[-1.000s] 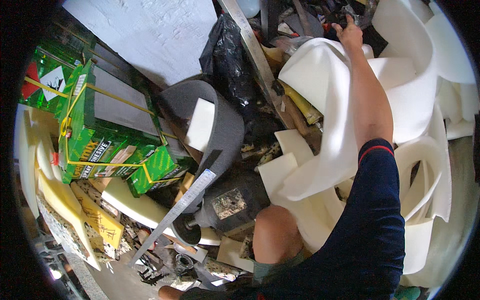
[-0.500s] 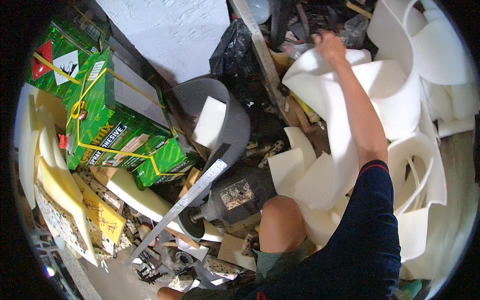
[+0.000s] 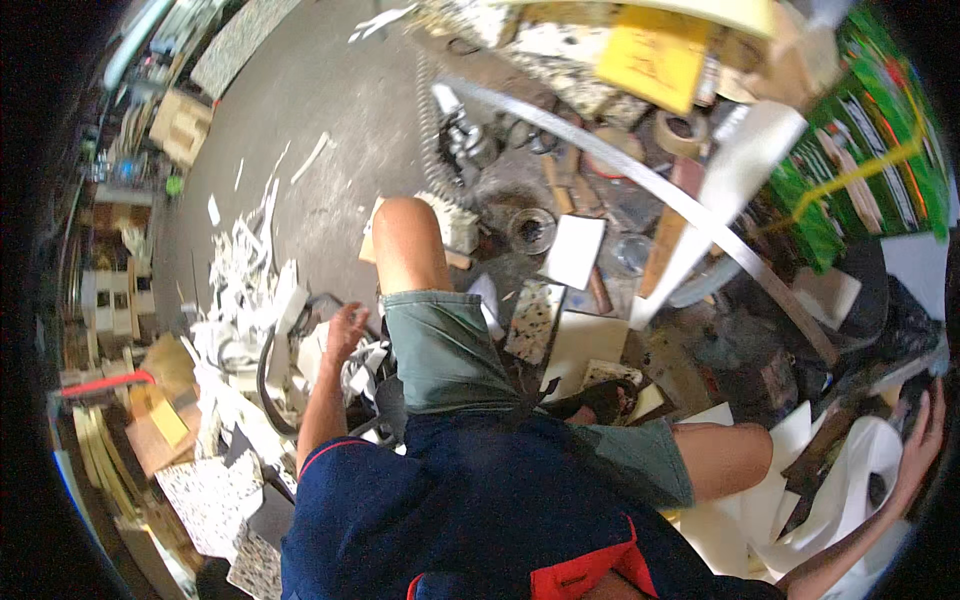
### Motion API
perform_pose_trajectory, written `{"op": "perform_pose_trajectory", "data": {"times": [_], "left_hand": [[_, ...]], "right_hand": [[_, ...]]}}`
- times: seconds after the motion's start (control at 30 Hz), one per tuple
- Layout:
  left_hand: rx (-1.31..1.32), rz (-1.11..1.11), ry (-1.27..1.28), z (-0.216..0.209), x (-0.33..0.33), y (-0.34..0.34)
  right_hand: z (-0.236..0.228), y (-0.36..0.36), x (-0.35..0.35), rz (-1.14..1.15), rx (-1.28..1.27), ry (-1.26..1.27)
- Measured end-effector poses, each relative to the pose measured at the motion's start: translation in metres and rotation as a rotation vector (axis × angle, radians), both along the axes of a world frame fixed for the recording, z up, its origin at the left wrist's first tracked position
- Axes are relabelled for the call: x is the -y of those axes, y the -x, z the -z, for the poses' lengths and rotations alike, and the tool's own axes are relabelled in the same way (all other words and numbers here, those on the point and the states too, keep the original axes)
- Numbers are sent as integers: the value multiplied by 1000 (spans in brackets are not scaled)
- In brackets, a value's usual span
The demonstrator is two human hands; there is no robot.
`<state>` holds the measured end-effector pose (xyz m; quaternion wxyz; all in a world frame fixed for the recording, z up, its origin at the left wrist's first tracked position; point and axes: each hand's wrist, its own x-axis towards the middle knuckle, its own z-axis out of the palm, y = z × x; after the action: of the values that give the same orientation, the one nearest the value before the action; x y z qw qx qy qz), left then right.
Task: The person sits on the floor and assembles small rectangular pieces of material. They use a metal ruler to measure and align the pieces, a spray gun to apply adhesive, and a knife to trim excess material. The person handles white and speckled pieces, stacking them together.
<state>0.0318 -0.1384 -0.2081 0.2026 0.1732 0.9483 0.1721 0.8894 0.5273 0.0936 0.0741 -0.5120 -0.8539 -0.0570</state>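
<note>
My left hand (image 3: 345, 330) hangs beside my left knee, its fingers loosely bent and apart with nothing visible in them. Below and around it lies a heap of white foam offcuts (image 3: 235, 340) with a dark curved strip among them. At the far right my right hand (image 3: 922, 440) reaches out with its fingers stretched. Close to that hand is a curled white foam sheet (image 3: 865, 465); I cannot tell whether they touch. A long metal ruler (image 3: 640, 170) slants across the clutter in front of me.
Green cartons (image 3: 860, 150) with yellow straps stand at the upper right. A yellow foam piece (image 3: 655, 55) with handwriting lies at the top. A roll of tape (image 3: 680, 130), a clear round dish (image 3: 532, 230) and a white card (image 3: 574, 250) are on the floor. Speckled foam boards (image 3: 210, 500) lie at lower left.
The view has swung to the left, bringing my left hand and the scrap heap in. My right hand, earlier over the white foam sheets, now shows at the right edge with fingers extended.
</note>
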Motion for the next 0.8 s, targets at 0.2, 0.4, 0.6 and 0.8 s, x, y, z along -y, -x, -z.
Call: {"op": "perform_pose_trajectory", "data": {"times": [0.2, 0.4, 0.6, 0.8], "left_hand": [[144, 373, -504, 90, 134, -86], [320, -75, 13, 87, 179, -5], [309, -162, -109, 159, 187, 122], [395, -248, -288, 186, 199, 107]], "right_hand": [[39, 242, 67, -173, -52, 245], [90, 462, 172, -305, -56, 582], [117, 637, 257, -629, 82, 449], [154, 767, 321, -663, 546, 519]]}}
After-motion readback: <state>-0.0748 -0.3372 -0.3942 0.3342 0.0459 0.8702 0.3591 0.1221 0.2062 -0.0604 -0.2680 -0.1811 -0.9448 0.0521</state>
